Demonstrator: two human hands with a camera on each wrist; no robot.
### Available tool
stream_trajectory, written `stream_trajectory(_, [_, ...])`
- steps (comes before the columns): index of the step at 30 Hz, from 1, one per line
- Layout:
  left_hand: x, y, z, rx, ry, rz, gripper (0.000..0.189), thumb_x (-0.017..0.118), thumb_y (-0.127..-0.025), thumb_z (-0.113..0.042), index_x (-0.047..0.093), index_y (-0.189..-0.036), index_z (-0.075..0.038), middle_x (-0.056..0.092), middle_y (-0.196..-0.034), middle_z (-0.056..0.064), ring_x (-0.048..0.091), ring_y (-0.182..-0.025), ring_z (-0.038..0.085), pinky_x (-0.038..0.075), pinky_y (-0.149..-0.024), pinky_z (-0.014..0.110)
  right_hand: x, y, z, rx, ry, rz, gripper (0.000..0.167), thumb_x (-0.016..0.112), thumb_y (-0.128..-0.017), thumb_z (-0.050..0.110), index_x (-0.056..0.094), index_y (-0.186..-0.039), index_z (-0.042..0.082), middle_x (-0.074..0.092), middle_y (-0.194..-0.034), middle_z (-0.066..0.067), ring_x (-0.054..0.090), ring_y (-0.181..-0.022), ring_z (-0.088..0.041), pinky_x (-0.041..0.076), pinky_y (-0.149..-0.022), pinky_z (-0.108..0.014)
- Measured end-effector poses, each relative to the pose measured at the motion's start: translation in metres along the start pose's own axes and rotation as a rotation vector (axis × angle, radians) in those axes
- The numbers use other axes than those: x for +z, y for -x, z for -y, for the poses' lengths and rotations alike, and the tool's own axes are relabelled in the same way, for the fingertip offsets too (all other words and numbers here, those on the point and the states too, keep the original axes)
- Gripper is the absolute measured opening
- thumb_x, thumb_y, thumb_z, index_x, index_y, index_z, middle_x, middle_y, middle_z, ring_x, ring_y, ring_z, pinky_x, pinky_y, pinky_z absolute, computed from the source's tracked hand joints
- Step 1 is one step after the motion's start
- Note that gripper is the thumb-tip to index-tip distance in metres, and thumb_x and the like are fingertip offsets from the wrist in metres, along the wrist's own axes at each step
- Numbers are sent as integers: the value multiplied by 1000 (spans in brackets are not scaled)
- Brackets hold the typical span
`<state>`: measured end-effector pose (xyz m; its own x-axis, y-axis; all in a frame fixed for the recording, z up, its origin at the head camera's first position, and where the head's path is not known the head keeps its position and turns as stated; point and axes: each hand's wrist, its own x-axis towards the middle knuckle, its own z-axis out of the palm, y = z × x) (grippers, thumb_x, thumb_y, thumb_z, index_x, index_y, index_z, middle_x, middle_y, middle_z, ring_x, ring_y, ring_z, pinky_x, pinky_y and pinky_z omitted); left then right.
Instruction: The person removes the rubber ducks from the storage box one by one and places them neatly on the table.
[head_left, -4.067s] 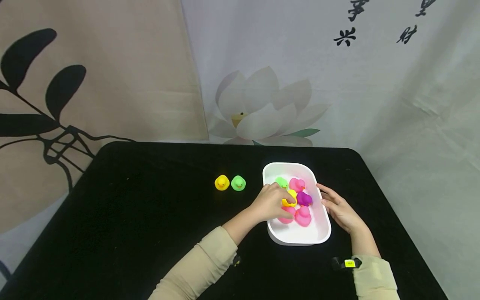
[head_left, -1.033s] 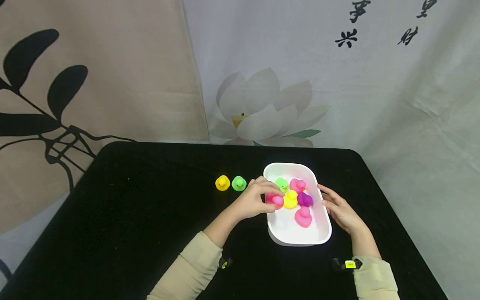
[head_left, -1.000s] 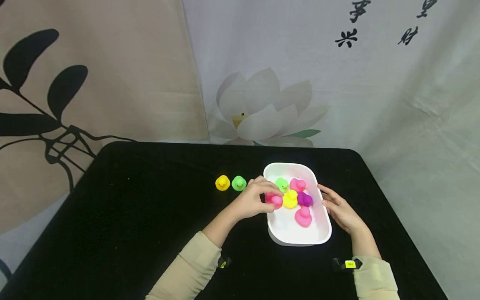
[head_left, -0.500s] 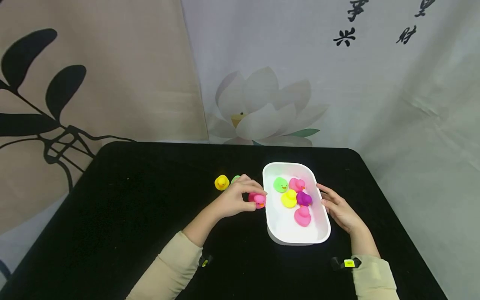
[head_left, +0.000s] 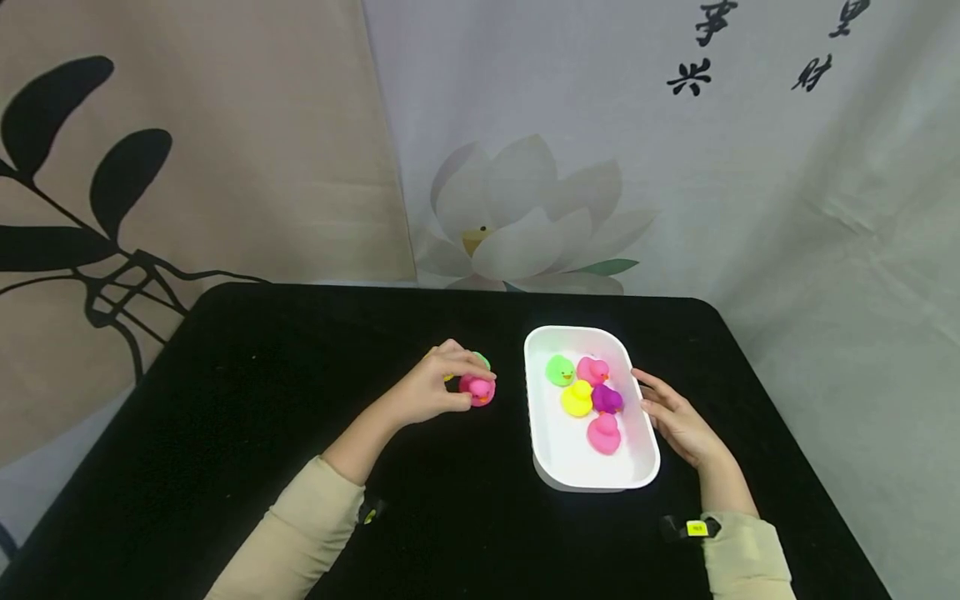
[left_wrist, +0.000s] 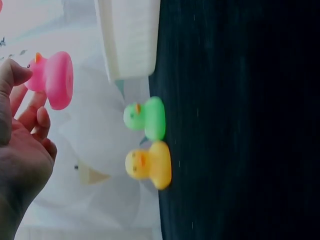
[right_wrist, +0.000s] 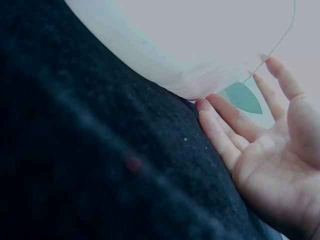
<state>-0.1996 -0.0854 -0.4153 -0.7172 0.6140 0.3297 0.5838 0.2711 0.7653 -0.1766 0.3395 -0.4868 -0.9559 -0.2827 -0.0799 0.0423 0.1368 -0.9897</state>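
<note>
My left hand [head_left: 426,390] pinches a pink rubber duck [head_left: 478,390] between thumb and fingers, to the left of a white plastic tub [head_left: 596,471]. In the left wrist view that pink duck [left_wrist: 55,80] is held off the black tabletop. Beyond it stand a green duck [left_wrist: 154,119] and a yellow duck [left_wrist: 155,165], both mostly hidden behind my hand in the head view. My right hand [head_left: 681,427] rests its extended fingertips against the tub's right side. The right wrist view shows its fingers [right_wrist: 222,135] slightly bent, at the tub's wall.
Inside the tub lie a green duck [head_left: 559,370], a yellow duck [head_left: 577,398], a purple duck [head_left: 607,399] and two pink ones. The black table [head_left: 300,375] reaches back to a printed cloth backdrop [head_left: 525,83].
My left hand has taken the pink duck out of the tub, over its left rim, and carried it left, close to the green and yellow ducks. The right hand stays at the tub.
</note>
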Motion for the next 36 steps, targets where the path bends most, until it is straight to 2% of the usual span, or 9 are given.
stream_trajectory(5, [-18, 7, 7, -51, 6, -17, 31, 76, -78, -3, 73, -109, -11, 64, -113, 1, 43, -101, 20, 39, -83, 53, 0, 0, 0, 1, 4, -5, 55, 52, -99, 15, 29, -149, 9, 29, -145, -31, 57, -110, -7, 50, -85, -34])
stream_trajectory(10, [-33, 11, 10, -70, -9, -12, 31, 75, -79, 1, 72, -109, -5, 64, -113, 7, 44, -101, 22, 39, -84, 50, 0, 0, -1, 4, 12, -8, 55, 52, -99, 16, 29, -149, 9, 29, -145, -31, 56, -110, -8, 50, -85, -35])
stream_trajectory(14, [-44, 14, -3, -87, -19, 4, 30, 72, -78, 6, 70, -107, 1, 64, -112, 12, 44, -100, 25, 38, -84, 45, 0, 0, -1, 8, 17, -12, 56, 52, -99, 16, 29, -149, 9, 29, -145, -30, 56, -110, -8, 49, -86, -36])
stream_trajectory(17, [-50, 16, 1, -79, -18, 2, 30, 72, -78, 5, 71, -107, -1, 64, -112, 10, 44, -100, 24, 38, -84, 45, 0, 0, -1, 14, 19, -17, 56, 52, -99, 17, 29, -149, 9, 29, -146, -30, 55, -111, -8, 49, -86, -35])
stream_trajectory(20, [-57, 18, -2, -89, -9, -5, 31, 71, -78, 5, 70, -108, 0, 64, -112, 10, 44, -100, 22, 38, -84, 44, 1, 1, 0, 18, 21, -23, 57, 53, -98, 17, 28, -149, 10, 29, -146, -29, 55, -112, -8, 49, -87, -35])
stream_trajectory(24, [-66, 18, -6, -131, 19, -6, 31, 70, -78, 9, 68, -109, 4, 62, -114, 16, 44, -100, 24, 38, -86, 47, 2, 1, 0, 17, 23, -27, 57, 53, -98, 18, 28, -149, 10, 29, -146, -28, 55, -112, -7, 49, -87, -36])
stream_trajectory(30, [-72, 22, 37, -169, 8, -11, 34, 70, -80, 5, 68, -113, -2, 60, -119, 13, 44, -104, 25, 37, -88, 51, 2, 1, 0, 16, 20, -25, 57, 53, -98, 18, 28, -149, 9, 29, -146, -30, 56, -110, -7, 49, -86, -36])
stream_trajectory(36, [-81, 27, 51, -218, 12, -13, 33, 70, -81, -1, 69, -113, -9, 61, -118, 6, 44, -105, 23, 37, -88, 56, 1, 1, -1, 13, 20, -25, 57, 53, -98, 17, 29, -149, 9, 29, -146, -30, 55, -110, -7, 49, -86, -35])
